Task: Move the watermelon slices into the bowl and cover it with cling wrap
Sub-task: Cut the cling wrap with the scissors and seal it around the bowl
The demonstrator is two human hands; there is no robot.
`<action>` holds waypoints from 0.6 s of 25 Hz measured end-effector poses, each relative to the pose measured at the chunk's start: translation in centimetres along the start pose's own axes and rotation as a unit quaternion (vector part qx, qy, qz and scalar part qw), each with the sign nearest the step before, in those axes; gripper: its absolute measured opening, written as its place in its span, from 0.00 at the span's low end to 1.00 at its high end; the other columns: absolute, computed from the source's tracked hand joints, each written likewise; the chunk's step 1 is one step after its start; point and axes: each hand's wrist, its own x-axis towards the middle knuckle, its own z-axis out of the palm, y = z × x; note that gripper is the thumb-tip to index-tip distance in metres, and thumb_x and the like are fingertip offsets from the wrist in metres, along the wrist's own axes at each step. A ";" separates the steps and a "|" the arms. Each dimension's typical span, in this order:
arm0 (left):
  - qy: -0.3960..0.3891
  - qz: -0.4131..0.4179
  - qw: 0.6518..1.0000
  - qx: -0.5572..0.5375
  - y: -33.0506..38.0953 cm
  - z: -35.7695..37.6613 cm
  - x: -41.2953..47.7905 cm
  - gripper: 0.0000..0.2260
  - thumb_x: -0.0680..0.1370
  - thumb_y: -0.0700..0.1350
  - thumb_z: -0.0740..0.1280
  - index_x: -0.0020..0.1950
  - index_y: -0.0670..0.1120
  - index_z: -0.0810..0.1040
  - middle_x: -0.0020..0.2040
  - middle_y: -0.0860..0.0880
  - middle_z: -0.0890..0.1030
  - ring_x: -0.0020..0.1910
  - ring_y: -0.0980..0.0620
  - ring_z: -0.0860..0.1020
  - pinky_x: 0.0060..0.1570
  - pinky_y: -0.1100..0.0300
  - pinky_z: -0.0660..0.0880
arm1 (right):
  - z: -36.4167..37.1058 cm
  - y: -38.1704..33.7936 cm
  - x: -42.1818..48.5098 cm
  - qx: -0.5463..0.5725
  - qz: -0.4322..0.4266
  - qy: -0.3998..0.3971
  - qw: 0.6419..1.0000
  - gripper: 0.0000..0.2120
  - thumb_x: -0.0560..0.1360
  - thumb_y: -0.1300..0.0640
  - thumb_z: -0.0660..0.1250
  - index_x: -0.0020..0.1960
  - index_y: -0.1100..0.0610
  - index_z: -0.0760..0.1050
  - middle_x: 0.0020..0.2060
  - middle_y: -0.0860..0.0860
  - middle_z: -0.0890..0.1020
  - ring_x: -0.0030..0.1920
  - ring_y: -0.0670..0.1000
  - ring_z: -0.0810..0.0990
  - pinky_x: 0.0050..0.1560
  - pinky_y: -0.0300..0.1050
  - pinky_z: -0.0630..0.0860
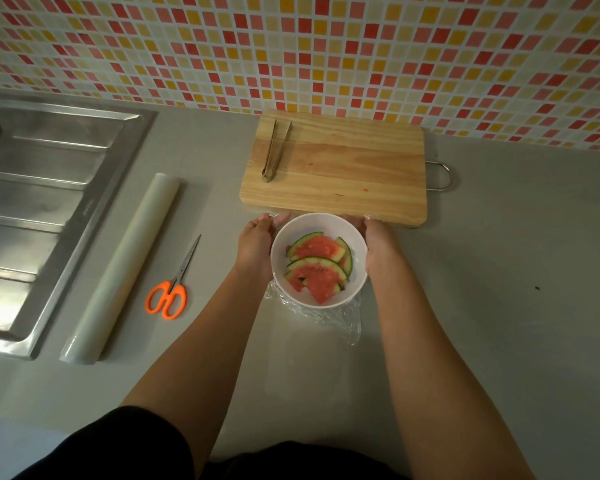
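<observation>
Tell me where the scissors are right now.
In the head view the scissors lie on the counter left of the bowl, between the cling wrap roll and the left hand, orange handles nearest the person.

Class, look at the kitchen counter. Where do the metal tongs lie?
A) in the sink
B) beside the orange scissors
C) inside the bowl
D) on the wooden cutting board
D: the tongs lie on the left part of the cutting board.

Both bare forearms outstretched, left hand (256, 241) and right hand (379, 247) level and apart, fingers curled, pinching the cling wrap (329, 315).
</observation>
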 end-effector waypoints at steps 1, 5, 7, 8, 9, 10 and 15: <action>-0.007 -0.005 1.000 -0.004 -0.1 0.0 0.1 0.17 0.82 0.46 0.50 0.35 0.46 0.68 0.30 0.51 0.75 0.30 0.53 0.74 0.39 0.58 0.71 | -0.1 0.0 0.0 -0.003 -0.002 0.000 1.000 0.19 0.78 0.61 0.52 0.31 0.58 0.73 0.19 0.48 0.78 0.17 0.45 0.75 0.21 0.32 0.69; 0.019 0.006 0.999 0.027 -0.2 -0.2 0.1 0.16 0.81 0.47 0.51 0.35 0.46 0.68 0.32 0.50 0.74 0.33 0.52 0.73 0.42 0.56 0.70 | -0.1 0.1 0.1 0.005 -0.005 -0.005 1.000 0.17 0.78 0.59 0.54 0.34 0.58 0.74 0.26 0.49 0.81 0.25 0.47 0.78 0.27 0.34 0.70; 0.008 0.001 0.999 0.044 0.1 0.1 -0.2 0.17 0.82 0.45 0.50 0.37 0.42 0.69 0.32 0.48 0.75 0.33 0.50 0.74 0.39 0.57 0.72 | 0.0 0.1 0.2 -0.059 -0.019 0.012 0.998 0.11 0.78 0.57 0.55 0.44 0.57 0.74 0.39 0.53 0.80 0.37 0.52 0.77 0.35 0.40 0.70; 0.016 -0.001 0.999 0.052 0.4 0.3 -0.6 0.17 0.82 0.42 0.50 0.37 0.39 0.70 0.31 0.46 0.76 0.31 0.49 0.76 0.36 0.60 0.74 | 0.0 0.1 0.2 -0.099 -0.032 0.019 0.994 0.09 0.78 0.57 0.55 0.45 0.56 0.73 0.40 0.53 0.78 0.38 0.52 0.75 0.35 0.40 0.69; 0.038 -0.001 0.997 0.074 0.8 0.6 -1.0 0.18 0.82 0.39 0.50 0.37 0.37 0.72 0.29 0.45 0.78 0.29 0.49 0.77 0.31 0.62 0.74 | 0.0 -0.1 0.0 -0.129 -0.046 0.021 0.990 0.08 0.78 0.58 0.56 0.44 0.56 0.72 0.39 0.52 0.76 0.37 0.52 0.74 0.33 0.40 0.67; 0.058 -0.001 0.993 0.100 1.0 0.7 -1.2 0.16 0.81 0.36 0.53 0.36 0.37 0.73 0.29 0.44 0.77 0.28 0.48 0.76 0.28 0.64 0.74 | -0.1 -0.3 0.1 -0.153 -0.057 0.021 0.986 0.08 0.77 0.59 0.56 0.41 0.56 0.72 0.38 0.52 0.75 0.36 0.51 0.73 0.31 0.40 0.66; 0.128 -0.052 0.956 0.259 2.2 0.4 -0.6 0.07 0.69 0.32 0.68 0.32 0.39 0.74 0.30 0.43 0.72 0.27 0.49 0.69 0.28 0.59 0.68 | -0.6 0.1 0.7 -0.175 -0.052 0.024 0.983 0.09 0.72 0.59 0.63 0.32 0.53 0.72 0.34 0.51 0.78 0.30 0.50 0.73 0.28 0.40 0.67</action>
